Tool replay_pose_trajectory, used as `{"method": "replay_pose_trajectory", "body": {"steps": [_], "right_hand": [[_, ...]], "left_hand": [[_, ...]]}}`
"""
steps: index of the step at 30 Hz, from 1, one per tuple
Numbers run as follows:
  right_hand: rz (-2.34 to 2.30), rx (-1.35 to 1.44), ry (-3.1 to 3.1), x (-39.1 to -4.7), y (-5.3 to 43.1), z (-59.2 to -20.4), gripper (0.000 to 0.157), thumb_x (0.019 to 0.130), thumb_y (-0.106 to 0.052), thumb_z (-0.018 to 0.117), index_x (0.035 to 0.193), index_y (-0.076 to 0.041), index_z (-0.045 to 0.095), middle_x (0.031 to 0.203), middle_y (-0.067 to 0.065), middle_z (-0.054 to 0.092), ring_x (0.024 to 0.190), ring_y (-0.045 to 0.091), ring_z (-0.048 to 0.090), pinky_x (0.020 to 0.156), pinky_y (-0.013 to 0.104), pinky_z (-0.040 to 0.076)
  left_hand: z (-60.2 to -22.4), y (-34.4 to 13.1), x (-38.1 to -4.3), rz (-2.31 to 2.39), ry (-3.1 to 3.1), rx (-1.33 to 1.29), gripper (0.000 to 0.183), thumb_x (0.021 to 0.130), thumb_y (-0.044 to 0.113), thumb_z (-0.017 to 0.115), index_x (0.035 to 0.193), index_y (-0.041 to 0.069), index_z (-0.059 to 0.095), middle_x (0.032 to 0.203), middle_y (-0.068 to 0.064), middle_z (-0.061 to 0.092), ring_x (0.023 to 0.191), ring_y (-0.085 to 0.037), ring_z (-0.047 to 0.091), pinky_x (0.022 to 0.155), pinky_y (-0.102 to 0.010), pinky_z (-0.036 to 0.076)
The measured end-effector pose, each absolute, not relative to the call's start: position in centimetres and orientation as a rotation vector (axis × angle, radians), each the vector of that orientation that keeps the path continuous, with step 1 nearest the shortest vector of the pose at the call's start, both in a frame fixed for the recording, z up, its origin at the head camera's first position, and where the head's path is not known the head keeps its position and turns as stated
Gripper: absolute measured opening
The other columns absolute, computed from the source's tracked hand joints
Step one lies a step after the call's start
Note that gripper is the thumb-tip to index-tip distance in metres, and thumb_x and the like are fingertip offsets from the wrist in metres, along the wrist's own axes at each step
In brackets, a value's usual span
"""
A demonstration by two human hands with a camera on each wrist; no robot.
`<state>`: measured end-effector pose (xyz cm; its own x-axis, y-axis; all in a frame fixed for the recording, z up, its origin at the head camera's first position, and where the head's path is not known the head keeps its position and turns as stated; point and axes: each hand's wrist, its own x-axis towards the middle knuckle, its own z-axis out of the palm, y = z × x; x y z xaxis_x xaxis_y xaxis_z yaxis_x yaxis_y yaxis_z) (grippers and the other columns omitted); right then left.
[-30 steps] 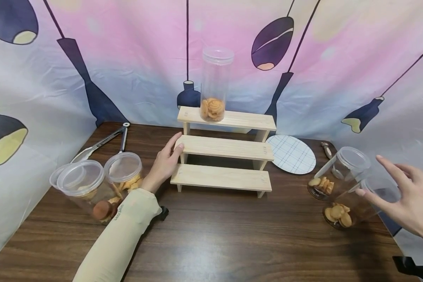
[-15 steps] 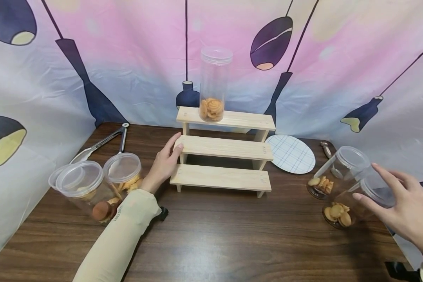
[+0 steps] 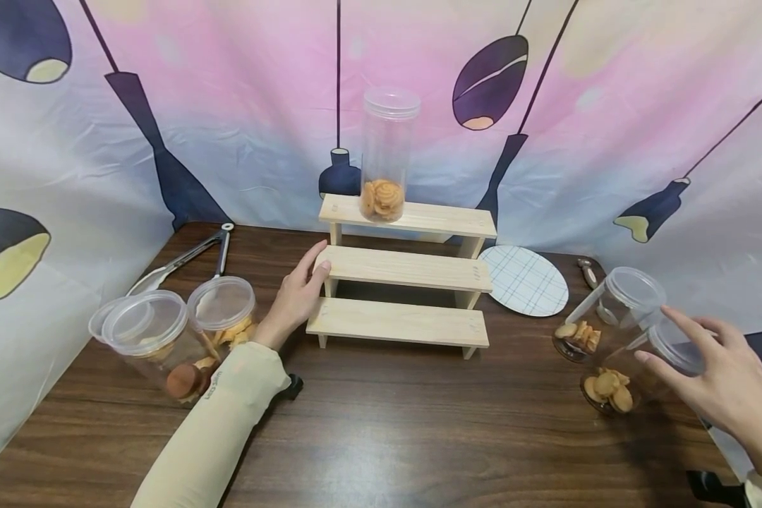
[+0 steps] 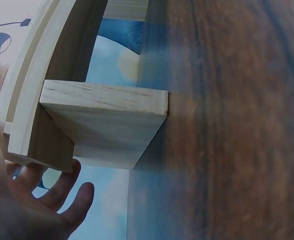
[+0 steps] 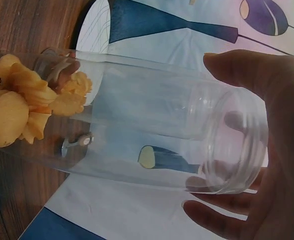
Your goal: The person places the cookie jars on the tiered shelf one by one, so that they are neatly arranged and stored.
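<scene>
A three-step wooden display stand stands mid-table. My left hand grips the left end of its middle step, thumb at the top edge; the left wrist view has fingers curled around the board's end. At the right, my right hand hovers by the lid of the nearer clear jar. Its thumb and fingers are spread on either side of the lid, with a gap at the thumb. Cookies lie at the bottom of that jar. A second cookie jar is just behind it.
On the top step is a tall clear jar of round cookies. Lidded jars cluster at the left beside metal tongs. A checked plate lies right of the stand, near a small metal-ended utensil. Patterned cloth hangs behind.
My right hand has moved slightly left and down, closer to the nearer jar's lid at the right. The left hand stays on the stand's middle step.
</scene>
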<state>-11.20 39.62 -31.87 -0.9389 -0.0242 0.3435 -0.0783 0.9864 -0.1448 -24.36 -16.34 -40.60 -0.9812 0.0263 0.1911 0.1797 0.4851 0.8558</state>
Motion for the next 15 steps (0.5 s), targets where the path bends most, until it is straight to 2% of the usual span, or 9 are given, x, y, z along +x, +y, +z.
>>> {"method": "replay_pose_trajectory", "body": {"steps": [15], "right_hand": [[0.241,0.074,-2.773,-11.24,39.52,-31.84,0.079,0.090,-0.042,0.072,0.152,-0.006,0.039,0.130,0.048,0.033,0.105,0.063,0.040,0.074,0.073,0.036]], "left_hand": [[-40.58,-16.35,-24.44,-1.509,-2.565,-0.190,0.055,0.102,0.061,0.036,0.155,0.046,0.028,0.156,-0.008,0.040,0.139,-0.035,0.041,0.111,-0.059,0.032]]}}
